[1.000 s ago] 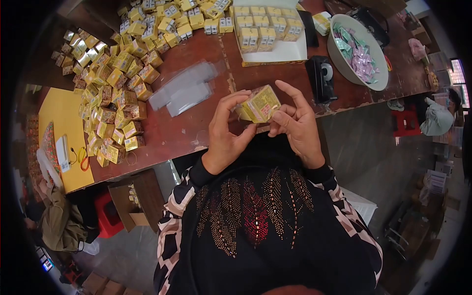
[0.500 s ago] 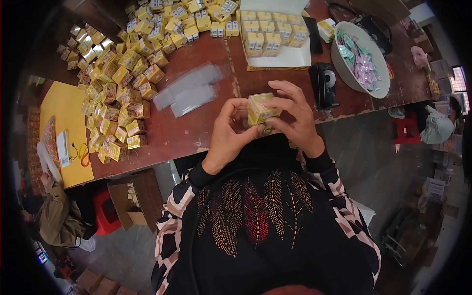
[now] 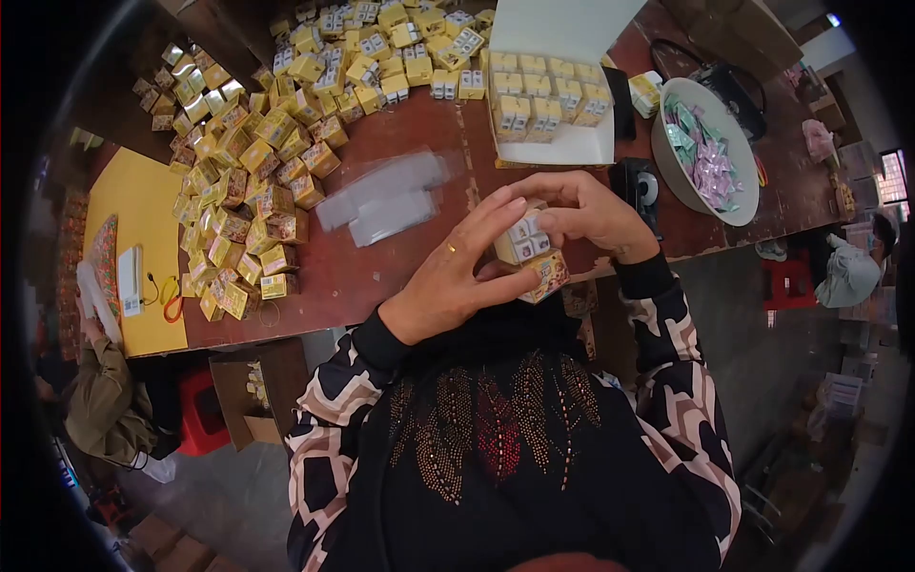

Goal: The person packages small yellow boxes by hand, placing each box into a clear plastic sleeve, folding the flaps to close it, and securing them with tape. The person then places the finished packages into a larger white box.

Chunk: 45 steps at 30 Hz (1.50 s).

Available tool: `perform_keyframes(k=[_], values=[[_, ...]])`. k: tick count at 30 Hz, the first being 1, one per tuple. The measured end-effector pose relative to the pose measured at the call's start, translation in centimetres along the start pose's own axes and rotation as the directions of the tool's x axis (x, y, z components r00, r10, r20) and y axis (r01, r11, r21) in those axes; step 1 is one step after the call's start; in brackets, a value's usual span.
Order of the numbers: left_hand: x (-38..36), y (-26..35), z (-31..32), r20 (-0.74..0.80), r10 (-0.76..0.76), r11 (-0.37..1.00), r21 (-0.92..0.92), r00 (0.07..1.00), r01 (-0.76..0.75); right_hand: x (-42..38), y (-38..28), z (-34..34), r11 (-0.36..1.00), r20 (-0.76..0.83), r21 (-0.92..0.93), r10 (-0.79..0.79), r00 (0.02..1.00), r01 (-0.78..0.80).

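Observation:
At the table's front edge, both my hands are wrapped around a small yellow carton [image 3: 546, 275] with a printed side. Its white end [image 3: 524, 237], marked with small squares and pictures, faces up. My left hand [image 3: 462, 267], with a ring on one finger, closes around its left and lower side, thumb across the printed face. My right hand [image 3: 596, 217] has its fingers bent over the far side and the thumb at the white end. Fingers cover part of the carton. Beyond my hands, a white display box [image 3: 562, 153] with its lid up holds rows of similar cartons.
A large heap of yellow cartons [image 3: 243, 191] covers the table's left and back. Clear plastic sleeves [image 3: 391, 210] lie left of my hands. To the right are a tape dispenser [image 3: 634, 186] and a bowl [image 3: 664, 157] of green and purple packets. A person [image 3: 114, 405] sits at far left.
The carton has been turned, so its white squared end now shows on top. My left hand has come up over its side, and the right hand has shifted right and curled over the far side.

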State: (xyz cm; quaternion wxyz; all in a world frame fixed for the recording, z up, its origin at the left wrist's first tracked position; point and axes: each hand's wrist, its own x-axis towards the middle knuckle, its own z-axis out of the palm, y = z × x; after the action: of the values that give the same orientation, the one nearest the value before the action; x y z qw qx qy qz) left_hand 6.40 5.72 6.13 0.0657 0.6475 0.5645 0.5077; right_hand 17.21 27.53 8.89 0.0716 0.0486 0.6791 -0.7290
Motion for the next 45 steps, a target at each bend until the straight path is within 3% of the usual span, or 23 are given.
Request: perform_keyframes(k=[2,3,6,7,9,11,12,14,17,20,25,27,28,29,30,31,33,34,36,38,40,42,45], values=[[0.1,-1.2,-0.5,0.066,0.21,0.932,0.289,0.976,-0.22,-0.3,-0.4,-1.1,0.997,-0.012,0.064,-0.048,0.999,0.049],[0.3,-1.6,-0.7,0.062,0.22,0.93,0.289,0.973,-0.229,-1.2,-1.0,-2.3,0.996,-0.096,-0.042,-0.077,0.992,0.073],[0.7,-2.3,-1.0,-0.063,-0.184,0.959,0.206,0.981,0.193,-4.0,-3.0,-6.2,0.936,-0.372,-0.35,-0.102,0.923,-0.037],[1.0,-3.0,-0.9,-0.064,-0.179,0.961,0.202,0.982,0.189,-4.3,-2.9,-7.5,0.909,-0.451,-0.413,-0.152,0.879,-0.054],[1.6,-4.9,-0.3,-0.119,-0.393,0.918,0.003,0.912,0.396,-4.2,-1.9,-9.7,0.844,-0.495,-0.533,-0.246,0.833,-0.068],[3.0,-6.6,0.4,-0.078,-0.491,0.871,-0.065,0.867,0.487,-3.8,-1.8,-10.8,0.732,-0.578,-0.634,-0.234,0.781,-0.25],[3.8,-7.5,1.0,-0.032,-0.585,0.807,-0.125,0.81,0.578,-3.2,-1.1,-11.6,0.731,-0.578,-0.636,-0.237,0.781,-0.249],[4.9,-9.9,2.6,-0.046,-0.577,0.811,-0.146,0.815,0.566,-1.6,1.0,-13.0,0.741,-0.521,-0.66,-0.33,0.787,-0.126],[6.3,-12.5,4.3,-0.035,-0.571,0.803,-0.234,0.82,0.549,0.6,2.2,-13.4,0.658,-0.481,-0.737,-0.35,0.804,-0.154],[6.9,-12.9,4.8,-0.003,-0.58,0.774,-0.313,0.815,0.55,2.2,4.1,-14.1,0.709,-0.487,-0.681,-0.256,0.835,-0.18],[6.3,-12.8,4.5,-0.027,-0.557,0.774,-0.379,0.83,0.507,2.9,5.2,-13.6,0.704,-0.519,-0.69,-0.32,0.793,-0.167],[5.6,-11.3,2.7,-0.077,-0.52,0.848,-0.161,0.85,0.504,2.2,4.9,-13.5,0.712,-0.533,-0.68,-0.317,0.784,-0.175],[4.9,-11.1,1.2,-0.098,-0.536,0.84,-0.153,0.838,0.52,1.7,4.4,-13.0,0.718,-0.543,-0.674,-0.322,0.776,-0.174],[3.7,-11.3,-1.1,-0.136,-0.446,0.889,0.054,0.885,0.456,1.0,2.1,-11.4,0.639,-0.584,-0.711,-0.304,0.753,-0.293],[2.4,-11.4,-3.2,-0.144,-0.35,0.89,0.259,0.926,0.376,0.3,1.6,-10.8,0.623,-0.563,-0.742,-0.377,0.736,-0.248],[1.1,-11.5,-5.3,-0.154,-0.36,0.882,0.266,0.92,0.389,-0.4,1.1,-10.4,0.605,-0.543,-0.769,-0.448,0.71,-0.206],[-1.2,-11.6,-8.9,-0.076,-0.571,0.719,0.433,0.817,0.543,-1.2,-0.3,-7.9,0.675,-0.544,-0.723,-0.426,0.723,-0.146],[-1.8,-11.6,-9.5,-0.079,-0.573,0.715,0.437,0.816,0.545,-1.4,-0.3,-7.0,0.724,-0.543,-0.679,-0.389,0.744,-0.118],[-2.7,-11.9,-10.3,-0.026,-0.737,0.522,0.612,0.675,0.594,-1.3,-0.2,-4.8,0.768,-0.537,-0.635,-0.36,0.763,-0.084],[-3.6,-12.7,-10.1,-0.041,-0.702,0.568,0.571,0.711,0.593,-0.5,-0.3,-2.2,0.714,-0.38,-0.7,-0.407,0.83,0.029],[-3.8,-12.8,-9.9,-0.054,-0.662,0.62,0.521,0.748,0.587,0.6,0.4,-0.5,0.691,-0.344,-0.716,-0.475,0.81,0.101],[-3.5,-12.4,-9.4,-0.282,-0.553,0.655,0.436,0.784,0.618,1.4,0.8,0.9,0.724,-0.366,-0.689,-0.399,0.84,0.044],[-2.9,-9.1,-8.7,-0.394,-0.546,0.688,0.292,0.739,0.665,3.6,2.0,3.4,0.868,-0.353,-0.461,-0.37,0.859,0.185]])
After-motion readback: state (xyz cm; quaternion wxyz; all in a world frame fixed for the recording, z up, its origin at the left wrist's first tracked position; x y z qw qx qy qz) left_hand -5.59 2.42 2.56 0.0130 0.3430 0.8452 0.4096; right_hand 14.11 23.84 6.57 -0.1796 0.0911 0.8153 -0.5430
